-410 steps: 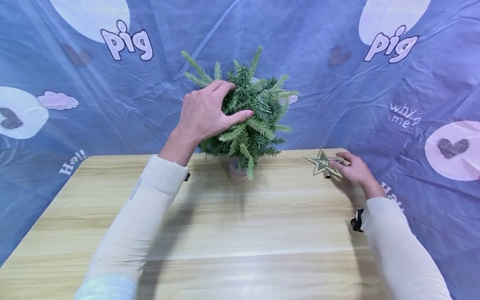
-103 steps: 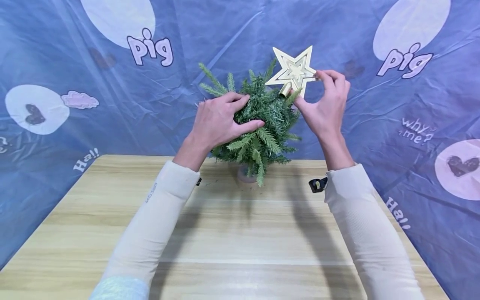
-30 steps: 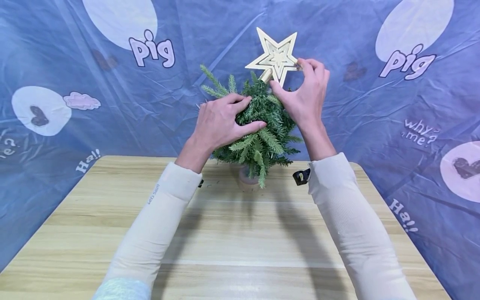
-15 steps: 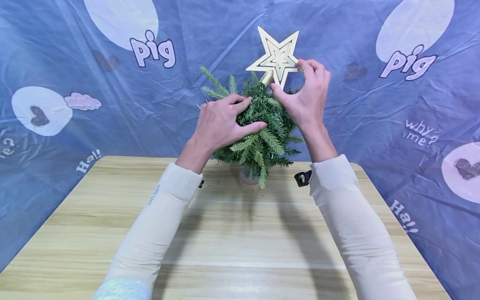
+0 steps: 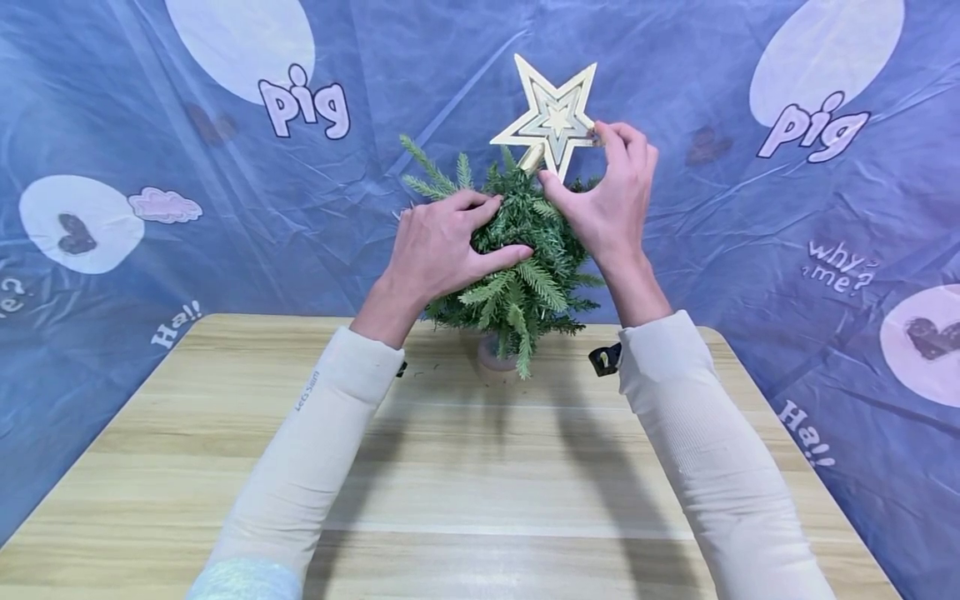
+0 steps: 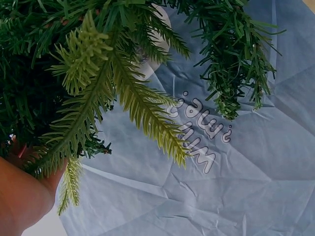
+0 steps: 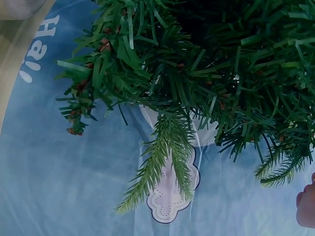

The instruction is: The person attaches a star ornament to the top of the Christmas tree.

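A small artificial Christmas tree (image 5: 551, 283) stands upright on the table in the head view. My left hand (image 5: 438, 242) grips its upper left side, thumb across the front, the other fingertips partly hidden in the needles. Over the treetop is a gold star topper (image 5: 557, 121), tilted slightly, its tube-shaped socket (image 5: 533, 157) right at the top sprigs. My right hand (image 5: 618, 187) pinches the star at its right and lower points with thumb and fingers. Green branches (image 6: 93, 83) fill much of the left wrist view. In the right wrist view a fingertip (image 7: 306, 209) shows at the right edge.
The tree's pale round base (image 5: 497, 354) sits near the back edge of the wooden table (image 5: 480, 500). Behind hangs a blue printed cloth (image 5: 420, 50), close around the back and sides. Black wrist-camera mounts (image 5: 603, 360) show at the cuffs.
The star lay on the table at the right; my right hand has lifted it and brought it left over the treetop. In the last second both hands have barely moved.
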`<state>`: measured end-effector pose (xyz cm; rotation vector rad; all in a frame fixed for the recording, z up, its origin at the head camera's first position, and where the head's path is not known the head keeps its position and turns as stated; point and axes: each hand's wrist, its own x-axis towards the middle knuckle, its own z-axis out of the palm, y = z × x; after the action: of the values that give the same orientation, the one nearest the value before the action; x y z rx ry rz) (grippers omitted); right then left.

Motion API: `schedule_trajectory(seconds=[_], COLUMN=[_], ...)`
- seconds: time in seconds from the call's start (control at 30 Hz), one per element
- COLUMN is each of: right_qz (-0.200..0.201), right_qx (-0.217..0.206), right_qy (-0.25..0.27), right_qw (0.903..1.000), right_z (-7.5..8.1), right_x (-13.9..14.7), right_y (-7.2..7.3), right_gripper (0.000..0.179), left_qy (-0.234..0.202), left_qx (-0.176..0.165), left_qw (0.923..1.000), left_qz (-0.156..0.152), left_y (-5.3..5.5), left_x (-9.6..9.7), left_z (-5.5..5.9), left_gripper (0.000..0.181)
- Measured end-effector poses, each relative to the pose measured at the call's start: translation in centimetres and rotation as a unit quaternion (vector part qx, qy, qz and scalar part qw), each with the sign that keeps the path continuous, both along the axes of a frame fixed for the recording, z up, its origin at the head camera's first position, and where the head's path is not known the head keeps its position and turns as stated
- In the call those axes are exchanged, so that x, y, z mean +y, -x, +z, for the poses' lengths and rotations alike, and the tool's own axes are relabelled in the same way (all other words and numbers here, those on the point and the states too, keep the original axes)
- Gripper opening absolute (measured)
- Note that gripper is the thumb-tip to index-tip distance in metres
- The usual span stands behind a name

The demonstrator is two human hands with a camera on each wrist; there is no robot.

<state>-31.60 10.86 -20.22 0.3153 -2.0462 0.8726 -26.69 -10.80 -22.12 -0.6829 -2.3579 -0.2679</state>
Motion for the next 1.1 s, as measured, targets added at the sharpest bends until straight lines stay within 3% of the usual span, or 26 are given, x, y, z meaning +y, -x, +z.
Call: schedule_trajectory(seconds=[0.8, 1.1], right_qz=[0.0, 0.014], right_qx=[0.018, 0.03], right_qy=[-0.002, -0.037], right_qw=[0.9998, 0.9988], right_z=[0.02, -0.62], right_x=[0.08, 0.25], right_y=[0.01, 0.04], right_gripper=[0.073, 0.072], left_qy=[0.001, -0.001], left_qx=[0.0, 0.0], left_qw=[1.0, 1.0], left_qz=[0.002, 0.001], left_y=[0.11, 0.06], left_x=[0.07, 0.06], left_z=[0.1, 0.07], left_gripper=[0.081, 0.081])
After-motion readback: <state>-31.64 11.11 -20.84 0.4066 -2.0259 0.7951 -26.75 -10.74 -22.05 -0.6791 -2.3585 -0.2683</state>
